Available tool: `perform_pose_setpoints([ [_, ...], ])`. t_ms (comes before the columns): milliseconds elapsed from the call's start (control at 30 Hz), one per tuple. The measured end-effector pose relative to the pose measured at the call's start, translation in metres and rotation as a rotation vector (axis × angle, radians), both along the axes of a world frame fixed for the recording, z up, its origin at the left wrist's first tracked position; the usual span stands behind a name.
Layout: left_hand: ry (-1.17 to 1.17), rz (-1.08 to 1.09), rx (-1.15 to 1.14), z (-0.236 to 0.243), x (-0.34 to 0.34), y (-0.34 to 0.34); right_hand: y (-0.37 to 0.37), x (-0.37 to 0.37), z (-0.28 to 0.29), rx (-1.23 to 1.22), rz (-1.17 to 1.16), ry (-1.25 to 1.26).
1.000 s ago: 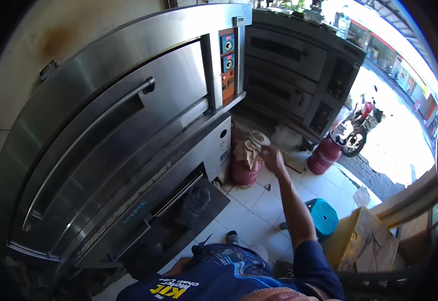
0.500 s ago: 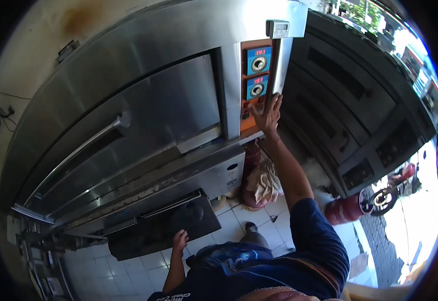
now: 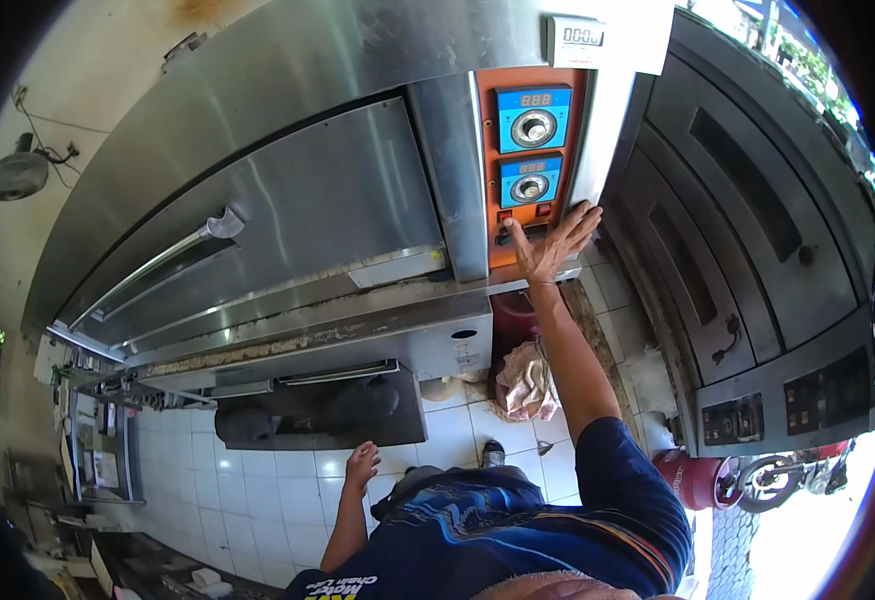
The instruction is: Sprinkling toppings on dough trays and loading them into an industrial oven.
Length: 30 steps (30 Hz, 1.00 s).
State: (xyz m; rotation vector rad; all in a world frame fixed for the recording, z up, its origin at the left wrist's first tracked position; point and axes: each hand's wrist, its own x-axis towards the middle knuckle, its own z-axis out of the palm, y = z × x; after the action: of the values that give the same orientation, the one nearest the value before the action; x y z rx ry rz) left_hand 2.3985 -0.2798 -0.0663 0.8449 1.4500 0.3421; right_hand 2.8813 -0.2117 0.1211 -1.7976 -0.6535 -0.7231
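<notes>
My right hand (image 3: 547, 255) is spread against the orange control panel (image 3: 512, 90) of the steel oven (image 3: 297, 190), with fingers on the right frame and thumb at a red switch (image 3: 506, 216). Above are two blue dial modules (image 3: 513, 102), one over the other; a white timer (image 3: 574, 42) sits higher. My left hand (image 3: 362, 465) hangs low over the tiled floor, fingers loosely curled, with nothing visible in it.
A second oven (image 3: 742, 290) stands on the right, a red gas cylinder (image 3: 679, 478) and motorbike (image 3: 765, 483) beyond it. Crumpled cloth (image 3: 525, 390) tops a cylinder below the panel. A dark tray (image 3: 317, 432) is low under the oven; metal racks (image 3: 102, 450) stand left.
My right hand has risen from near the cloth to the panel, its thumb now at the switch. My left hand came into view. The dial displays' red digits no longer appear lit.
</notes>
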Motion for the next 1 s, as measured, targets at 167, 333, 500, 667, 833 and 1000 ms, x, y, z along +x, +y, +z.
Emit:
perform_pose_setpoints([
  [167,-0.001,0.002,0.005,0.008,0.008,-0.010,0.002,-0.006,0.004,0.038,0.022,0.058],
  [333,0.008,0.014,-0.017,0.013,0.007,-0.025,0.001,-0.006,-0.003,0.037,-0.020,0.031],
  [500,-0.016,0.034,-0.017,0.006,0.005,-0.026,0.004,-0.008,0.001,0.057,-0.007,0.050],
  [667,-0.024,-0.004,0.004,0.005,0.015,-0.019,0.003,-0.006,-0.002,0.034,0.057,0.122],
  [833,-0.059,-0.006,0.029,0.009,0.023,-0.017,-0.020,0.001,-0.016,-0.047,0.165,0.058],
  [1000,-0.040,0.037,0.013,0.008,0.013,-0.030,-0.025,-0.004,-0.033,-0.120,0.116,-0.017],
])
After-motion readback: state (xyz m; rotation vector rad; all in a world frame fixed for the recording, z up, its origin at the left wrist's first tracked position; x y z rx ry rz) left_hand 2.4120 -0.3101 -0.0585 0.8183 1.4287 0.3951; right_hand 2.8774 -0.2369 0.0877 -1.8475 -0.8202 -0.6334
